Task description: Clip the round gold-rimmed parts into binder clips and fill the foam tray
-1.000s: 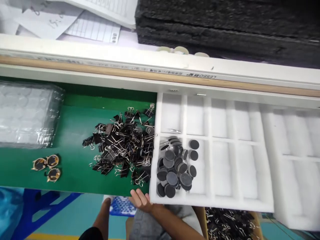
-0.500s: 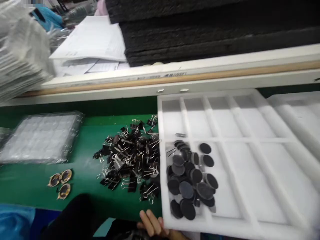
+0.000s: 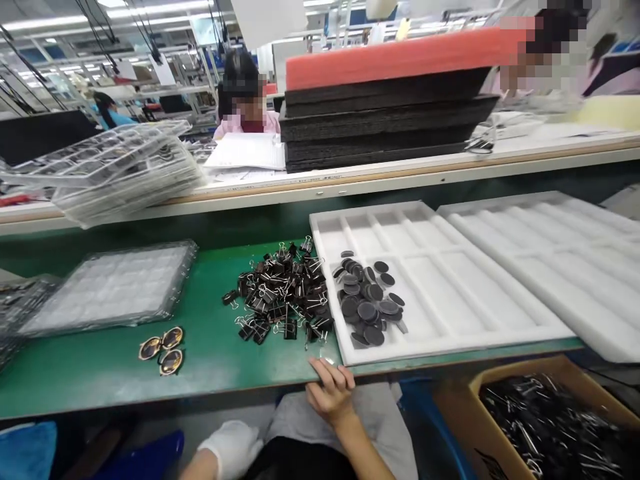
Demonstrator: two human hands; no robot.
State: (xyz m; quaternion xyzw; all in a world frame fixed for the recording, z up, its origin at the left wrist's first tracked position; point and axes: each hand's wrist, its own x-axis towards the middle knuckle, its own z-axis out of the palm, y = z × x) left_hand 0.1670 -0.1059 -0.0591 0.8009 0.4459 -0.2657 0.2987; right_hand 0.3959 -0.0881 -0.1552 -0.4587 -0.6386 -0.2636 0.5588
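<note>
My right hand (image 3: 330, 393), bare, rests its slightly bent fingers on the front edge of the green table (image 3: 215, 373), just left of the white foam tray (image 3: 480, 340); it holds nothing visible. My left hand (image 3: 231, 448), in a white glove, is low over my lap, with its fingers blurred. Beyond my right hand lies a heap of black binder clips (image 3: 283, 290) with silver handles. Dark round lenses (image 3: 367, 310) are piled in the tray's near left compartments. Several round sunglass pieces (image 3: 163, 348) with patterned rims lie toward the left.
A cardboard box (image 3: 457, 407) of black clips stands low at right. Another foam tray (image 3: 565, 267) lies at far right. A wrapped clear tray (image 3: 115, 287) is at left. Behind, a shelf holds black foam sheets (image 3: 380, 120) and clear trays (image 3: 130, 180); people sit beyond.
The view has tilted up and drawn back, showing the room, the box of clips and my gloved left hand. My right hand now shows at the table edge, by the tray's near left corner.
</note>
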